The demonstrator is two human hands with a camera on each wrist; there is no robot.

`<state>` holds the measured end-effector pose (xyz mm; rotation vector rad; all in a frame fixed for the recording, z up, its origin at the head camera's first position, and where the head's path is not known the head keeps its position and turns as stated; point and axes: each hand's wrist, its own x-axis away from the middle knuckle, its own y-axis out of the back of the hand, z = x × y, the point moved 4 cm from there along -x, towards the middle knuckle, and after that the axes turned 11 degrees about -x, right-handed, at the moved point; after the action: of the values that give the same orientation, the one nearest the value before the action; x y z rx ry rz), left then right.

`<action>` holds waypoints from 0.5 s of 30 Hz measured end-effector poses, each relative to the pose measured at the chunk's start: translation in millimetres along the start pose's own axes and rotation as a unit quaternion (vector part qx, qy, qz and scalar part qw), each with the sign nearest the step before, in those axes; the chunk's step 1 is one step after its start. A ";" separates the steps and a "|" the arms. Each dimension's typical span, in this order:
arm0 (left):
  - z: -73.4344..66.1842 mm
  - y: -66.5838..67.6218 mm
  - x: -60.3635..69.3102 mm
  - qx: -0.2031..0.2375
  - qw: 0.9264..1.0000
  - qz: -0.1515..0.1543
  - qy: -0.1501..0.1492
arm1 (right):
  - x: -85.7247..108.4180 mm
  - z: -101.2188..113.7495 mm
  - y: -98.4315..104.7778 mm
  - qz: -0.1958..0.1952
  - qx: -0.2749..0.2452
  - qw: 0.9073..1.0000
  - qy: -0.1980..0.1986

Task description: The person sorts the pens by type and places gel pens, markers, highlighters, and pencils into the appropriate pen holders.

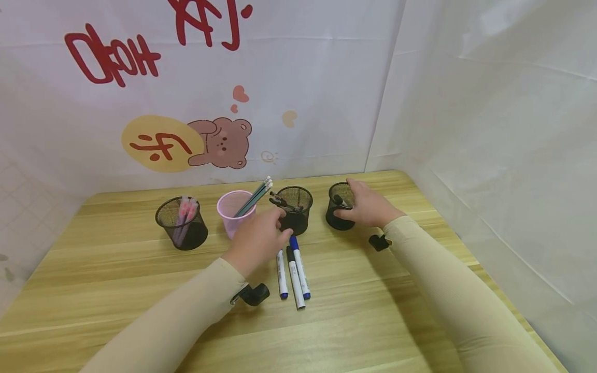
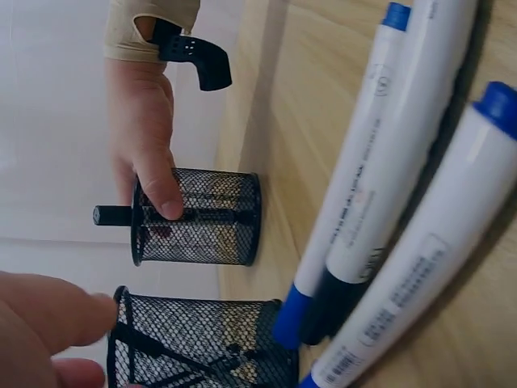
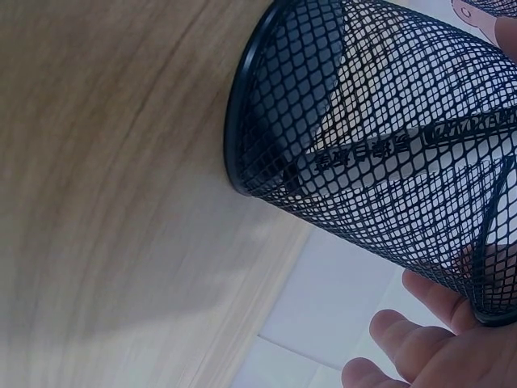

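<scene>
At the right, my right hand (image 1: 368,204) grips a black mesh pen holder (image 1: 337,220) near its rim, thumb on the near side. One marker (image 3: 380,158) with a black cap stands inside that holder. My left hand (image 1: 258,238) is at the near left side of another black mesh pen holder (image 1: 300,220), its fingers apart and a fingertip by the rim. Several black pens (image 2: 161,347) lean in this second holder. Three white markers lie on the table just in front: a blue-capped one (image 1: 300,272), a black-capped one (image 1: 295,280) and another blue-ended one (image 1: 282,274).
A pink mesh pen holder (image 1: 225,207) with several dark green pencils (image 1: 254,199) stands left of the second black holder. Farther left, a black mesh holder (image 1: 198,235) contains pink-and-purple pens (image 1: 184,215). A printed cloth (image 1: 317,103) hangs behind the wooden table (image 1: 116,285).
</scene>
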<state>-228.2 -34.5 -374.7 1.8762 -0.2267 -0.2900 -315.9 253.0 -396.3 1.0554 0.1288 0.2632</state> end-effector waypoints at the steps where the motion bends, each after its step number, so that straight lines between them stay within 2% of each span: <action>1: 1.6 -1.8 0.9 -0.009 1.000 0.011 0.002 | -0.1 -0.1 0.0 0.000 0.000 1.000 0.001; 9: 13.1 -20.3 6.3 -0.092 0.992 0.086 -0.006 | 0.3 0.4 0.0 -0.005 -0.004 1.000 0.000; 15: 17.7 -29.3 5.5 -0.117 0.988 0.102 -0.015 | 1.7 1.9 0.3 -0.001 -0.002 1.000 -0.001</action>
<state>-228.1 -42.9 -408.4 1.6033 -0.3868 -0.1949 -313.9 252.1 -395.1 1.0505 0.1282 0.2605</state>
